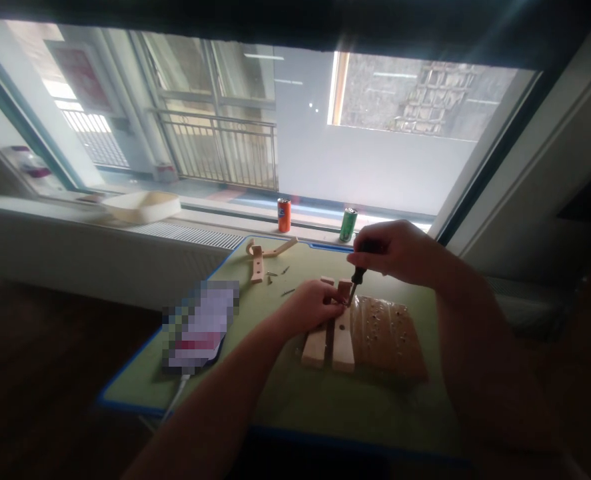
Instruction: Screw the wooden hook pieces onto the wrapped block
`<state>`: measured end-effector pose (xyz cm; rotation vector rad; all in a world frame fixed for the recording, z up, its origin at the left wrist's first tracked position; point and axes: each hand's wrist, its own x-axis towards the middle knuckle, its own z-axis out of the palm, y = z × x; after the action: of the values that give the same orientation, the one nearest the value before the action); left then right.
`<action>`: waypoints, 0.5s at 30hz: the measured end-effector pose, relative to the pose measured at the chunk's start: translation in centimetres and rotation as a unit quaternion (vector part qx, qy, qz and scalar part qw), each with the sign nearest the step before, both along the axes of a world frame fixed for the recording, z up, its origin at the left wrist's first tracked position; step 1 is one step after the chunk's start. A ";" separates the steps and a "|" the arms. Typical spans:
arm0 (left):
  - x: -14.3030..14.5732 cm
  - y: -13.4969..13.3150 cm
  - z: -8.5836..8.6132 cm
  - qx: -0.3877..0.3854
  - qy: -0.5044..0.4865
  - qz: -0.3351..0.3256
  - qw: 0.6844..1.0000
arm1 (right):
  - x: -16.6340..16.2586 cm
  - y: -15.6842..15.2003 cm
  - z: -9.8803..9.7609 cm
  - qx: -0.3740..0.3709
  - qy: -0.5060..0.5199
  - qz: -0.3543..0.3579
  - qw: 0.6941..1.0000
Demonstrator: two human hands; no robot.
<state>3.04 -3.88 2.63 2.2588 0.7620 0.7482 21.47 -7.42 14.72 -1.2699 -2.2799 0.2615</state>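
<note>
My right hand [390,250] is closed around the dark handle of a screwdriver [358,275], its shaft slanting down to a light wooden piece [344,347]. Close to the screwdriver's tip, my left hand [318,303] has its thumb and fingers drawn together over that wood. Whatever small thing those fingertips may pinch is hidden. A second wooden piece [316,347] lies alongside on the left, partly under my left hand. Just to the right is a brown board [392,340] with rows of small holes and shiny clear wrap over it.
Several loose screws [288,292] and wooden parts [258,263] lie toward the table's far left. A phone [202,327] with a white cable rests on the green table [255,400]. An orange can [284,215], a green can [348,225] and a pale basin [142,207] stand on the windowsill.
</note>
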 end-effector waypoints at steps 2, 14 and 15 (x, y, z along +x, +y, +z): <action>0.0 0.1 -0.1 -0.007 0.001 0.002 1.000 | 0.0 -0.2 0.0 0.013 -0.011 -0.004 1.000; 0.0 0.1 0.0 -0.021 0.007 -0.005 1.000 | -0.4 -0.2 -0.8 0.057 -0.047 -0.010 0.997; 0.0 0.0 0.0 -0.021 0.007 -0.006 1.000 | -0.3 -0.1 -0.9 0.055 -0.045 -0.011 0.997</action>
<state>3.00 -3.84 2.61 2.2306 0.7635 0.7062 21.13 -7.54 13.78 -1.2723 -2.3205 0.0719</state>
